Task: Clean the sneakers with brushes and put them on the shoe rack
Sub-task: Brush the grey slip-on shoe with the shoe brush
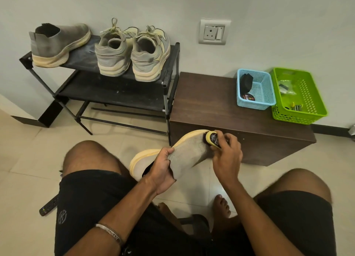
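The left hand (163, 169), nearest the camera with its forearm angled up from the lap, grips the grey knit sneaker (184, 155) at the collar, thumb on top and fingers curled beneath. Just beyond that hold, the right hand (226, 152) curls around a yellow brush (212, 139), pressing it against the sneaker's toe, wrist bent downward.

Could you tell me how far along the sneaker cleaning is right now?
Three shoes sit on the shoe rack: a grey slip-on and a laced pair. The left hand grips a knit sneaker while the right hand holds a brush against its toe. Left: finishing it and racking it.
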